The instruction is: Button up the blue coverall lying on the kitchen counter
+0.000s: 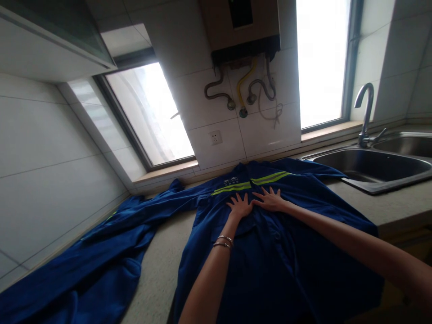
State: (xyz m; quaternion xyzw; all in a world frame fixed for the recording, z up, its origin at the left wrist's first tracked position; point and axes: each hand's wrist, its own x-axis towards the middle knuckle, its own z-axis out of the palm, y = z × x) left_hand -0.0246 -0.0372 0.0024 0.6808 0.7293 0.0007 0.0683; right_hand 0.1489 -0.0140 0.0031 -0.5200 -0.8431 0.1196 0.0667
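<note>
A long-sleeved dark-blue fabric jacket [256, 265] with yellow-green chest stripes [232, 188] lay front up across the pale speckled countertop [164, 252], its lower part over the near edge. The left hand [240, 206] and right hand [270, 200] rested palm-down just below the stripes, fingers fanned apart, clamped on nothing. Flattening judged partly done: body and sleeves were spread out, but creases down the middle were left to smooth.
</note>
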